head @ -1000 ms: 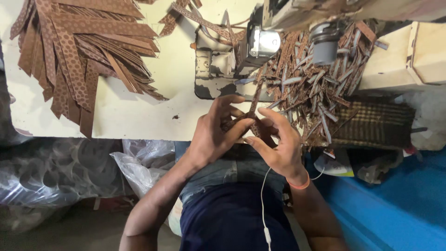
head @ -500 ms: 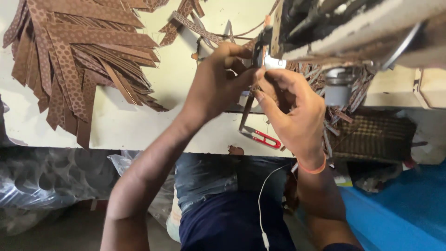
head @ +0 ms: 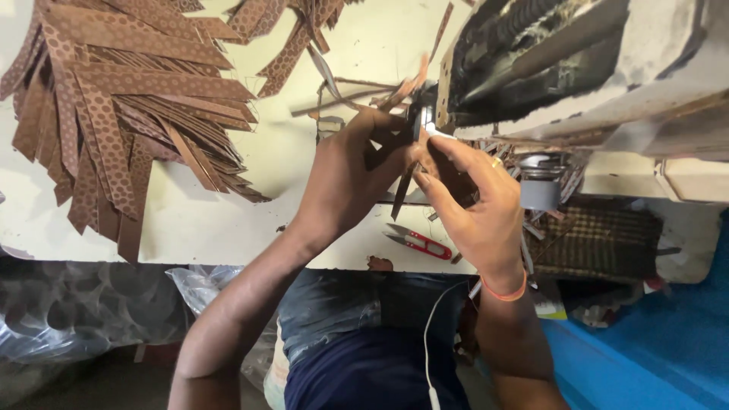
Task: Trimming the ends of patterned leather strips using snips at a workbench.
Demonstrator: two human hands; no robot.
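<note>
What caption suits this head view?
Both hands, left hand and right hand, hold a brown strip at a sewing machine; red snips lie below.

Bright daylight; soft shadows; slight blur

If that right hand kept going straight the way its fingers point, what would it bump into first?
Probably the sewing machine's head. The right hand points its fingers up toward the needle area, pinching a brown strip there with the left hand. Depth is hard to judge.
</note>
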